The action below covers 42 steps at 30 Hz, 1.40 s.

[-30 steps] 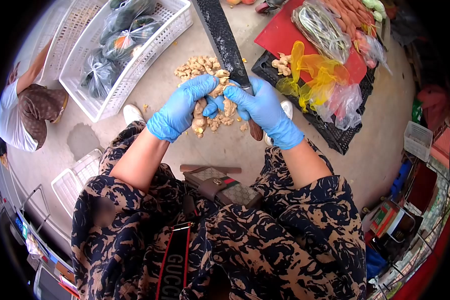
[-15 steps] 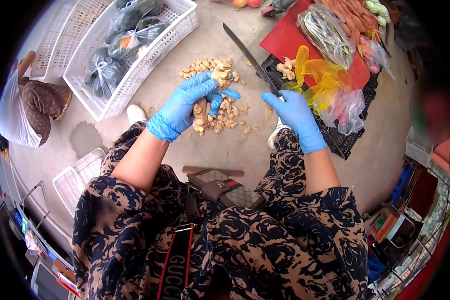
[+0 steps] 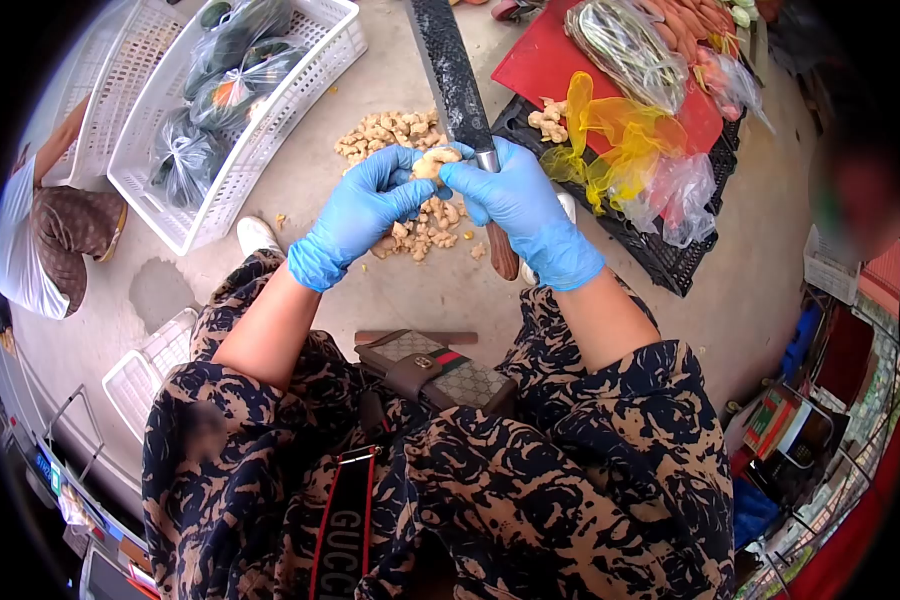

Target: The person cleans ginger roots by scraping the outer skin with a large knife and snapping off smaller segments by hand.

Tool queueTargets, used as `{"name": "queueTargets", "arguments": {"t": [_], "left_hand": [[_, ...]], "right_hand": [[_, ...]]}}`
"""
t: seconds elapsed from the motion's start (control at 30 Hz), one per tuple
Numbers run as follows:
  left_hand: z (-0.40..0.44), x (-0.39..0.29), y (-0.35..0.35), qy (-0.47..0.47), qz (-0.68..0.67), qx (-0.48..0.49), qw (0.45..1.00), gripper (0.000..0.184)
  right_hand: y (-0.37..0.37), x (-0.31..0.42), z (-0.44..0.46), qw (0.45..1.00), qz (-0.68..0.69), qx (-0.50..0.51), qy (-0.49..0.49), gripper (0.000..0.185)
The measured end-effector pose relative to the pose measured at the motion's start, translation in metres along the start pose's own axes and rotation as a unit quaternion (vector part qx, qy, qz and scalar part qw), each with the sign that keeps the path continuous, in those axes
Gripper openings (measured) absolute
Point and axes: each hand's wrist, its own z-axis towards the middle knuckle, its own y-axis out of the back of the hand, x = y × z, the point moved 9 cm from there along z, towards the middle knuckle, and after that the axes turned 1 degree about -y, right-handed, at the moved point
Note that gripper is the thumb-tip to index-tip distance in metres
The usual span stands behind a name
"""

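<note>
Both my hands wear blue gloves and meet over the floor in the head view. My left hand is closed on a piece of ginger, its fingers at the left side of the piece. Wrapped round the wooden handle of a long, dark-bladed knife is my right hand; its thumb and fingertips also touch the ginger. The blade points away from me, and the handle end sticks out below the hand. Beneath the hands lies a pile of ginger on the concrete, partly hidden by the gloves.
A white crate with bagged dark vegetables stands at the left. To the right, a black crate bears yellow netting, a red board and bundled vegetables. Another person crouches at far left. A brown handbag rests at my lap.
My right hand has come left to meet the left hand at the ginger. The knife has swung to stand more upright in view, its flat side showing. The larger ginger piece has left my left hand.
</note>
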Motion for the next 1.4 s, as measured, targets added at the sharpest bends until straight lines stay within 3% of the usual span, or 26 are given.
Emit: {"name": "queueTargets", "arguments": {"t": [0.2, 0.3, 0.4, 0.6, 0.73, 0.87, 0.97, 1.07, 1.17, 1.2, 1.3, 1.4], "left_hand": [[-0.002, 0.002, -0.003, 0.042, -0.052, 0.075, 0.995, 0.033], [-0.005, 0.003, -0.008, 0.058, -0.094, 0.11, 0.988, 0.033], [-0.007, 0.006, -0.008, 0.07, -0.138, 0.129, 0.98, 0.034], [-0.012, 0.001, -0.014, 0.085, -0.201, 0.137, 0.966, 0.037], [-0.009, -0.01, -0.008, 0.043, -0.163, 0.12, 0.978, 0.039], [-0.003, 0.003, 0.006, 0.062, -0.192, 0.088, 0.976, 0.039], [-0.004, 0.0, 0.003, 0.076, -0.261, 0.091, 0.958, 0.036], [-0.003, 0.003, 0.002, 0.079, -0.286, 0.101, 0.95, 0.034], [-0.002, 0.008, 0.005, 0.095, -0.312, 0.047, 0.944, 0.032], [-0.002, 0.01, 0.009, 0.1, -0.325, 0.017, 0.94, 0.031], [-0.001, 0.015, 0.004, 0.111, -0.383, 0.059, 0.915, 0.03], [-0.003, 0.018, 0.009, 0.079, -0.408, 0.092, 0.905, 0.028]], "right_hand": [[-0.007, -0.019, 0.009, 0.986, 0.151, 0.05, -0.046, 0.012], [-0.012, -0.015, 0.009, 0.984, 0.122, 0.116, -0.065, 0.015], [-0.016, -0.019, 0.006, 0.964, 0.193, 0.145, -0.109, 0.017], [0.001, -0.005, 0.003, 0.993, 0.039, 0.096, -0.061, 0.021], [0.036, 0.005, 0.005, 0.995, -0.096, -0.02, -0.017, 0.027], [0.06, 0.006, 0.001, 0.959, -0.266, -0.068, -0.075, 0.034], [0.063, 0.003, 0.003, 0.952, -0.288, -0.094, -0.035, 0.035], [0.052, 0.008, 0.004, 0.969, -0.218, -0.114, -0.001, 0.036], [0.036, 0.032, -0.001, 0.945, -0.256, -0.124, 0.159, 0.033], [0.028, 0.04, -0.007, 0.947, -0.248, -0.121, 0.164, 0.027], [0.005, 0.051, -0.017, 0.901, -0.33, -0.097, 0.263, 0.018], [-0.015, 0.049, -0.029, 0.802, -0.436, -0.072, 0.402, 0.018]]}}
